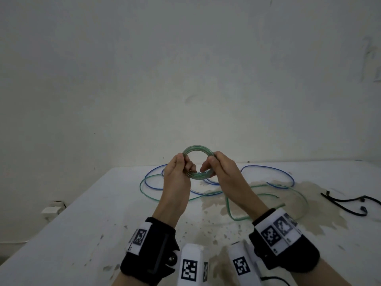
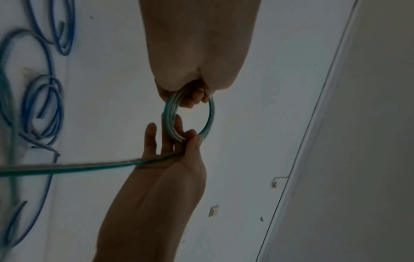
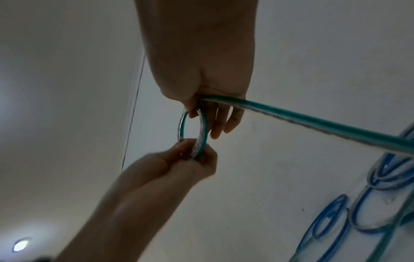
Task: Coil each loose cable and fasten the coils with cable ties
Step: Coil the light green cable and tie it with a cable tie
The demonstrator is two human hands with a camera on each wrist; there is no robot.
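Gripping the left side of a small green cable coil [image 1: 197, 159], the left hand [image 1: 179, 172] has its fingers curled round the bundled turns, holding the ring up above the worktop [image 1: 82, 213]. On the opposite side, the right hand [image 1: 223, 172] pinches the coil between thumb and forefinger, its other fingers loosely extended. From that hand the uncoiled rest of the green cable [image 1: 237, 215] trails down and lies in wide loops on the stained white surface. A loose blue cable [image 1: 268, 168] sprawls across the worktop behind and beneath the hands, crossing the green one. Farther right, well apart from the cables, black cable ties [image 1: 346, 203] lie near the worktop's right edge.
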